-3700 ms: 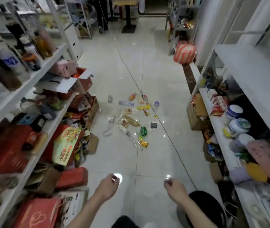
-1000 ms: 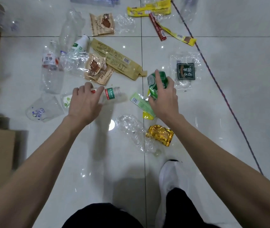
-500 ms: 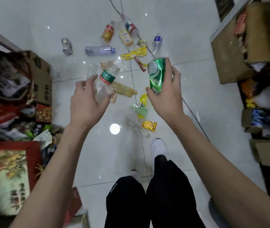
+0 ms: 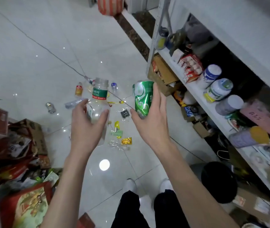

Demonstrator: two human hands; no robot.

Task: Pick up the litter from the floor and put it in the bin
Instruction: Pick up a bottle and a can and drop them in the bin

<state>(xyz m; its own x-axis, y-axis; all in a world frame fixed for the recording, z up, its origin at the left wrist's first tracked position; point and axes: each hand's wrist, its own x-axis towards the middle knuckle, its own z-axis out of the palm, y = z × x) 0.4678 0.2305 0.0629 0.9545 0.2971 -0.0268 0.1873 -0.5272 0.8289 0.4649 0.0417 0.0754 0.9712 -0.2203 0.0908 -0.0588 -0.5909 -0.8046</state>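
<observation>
Head view only. Left hand [image 4: 88,129] is wrapped round the lower body of a clear bottle [image 4: 99,102], thumb one side, fingers the other, bottle upright, no cap visible. Right hand [image 4: 150,124] is clamped on a green can [image 4: 143,97], thumb on the near wall, fingers round the far side; can looks dented.

Both items are held up off the floor [image 4: 32,55], in front of the person. More litter lies on the tiles beyond: small bottles, wrappers [image 4: 127,141], another can [image 4: 50,107].

Bin [image 4: 219,181], my read of the dark round thing, sits low right by the shelf [image 4: 177,58], near the right foot.

Handling, my judgement: both empty, so light. Bottle wall is thin, gives under squeeze and is slick; mid-body grip is fine. Can is stiffer, but crumples; hold round the wall, avoid the rim.
</observation>
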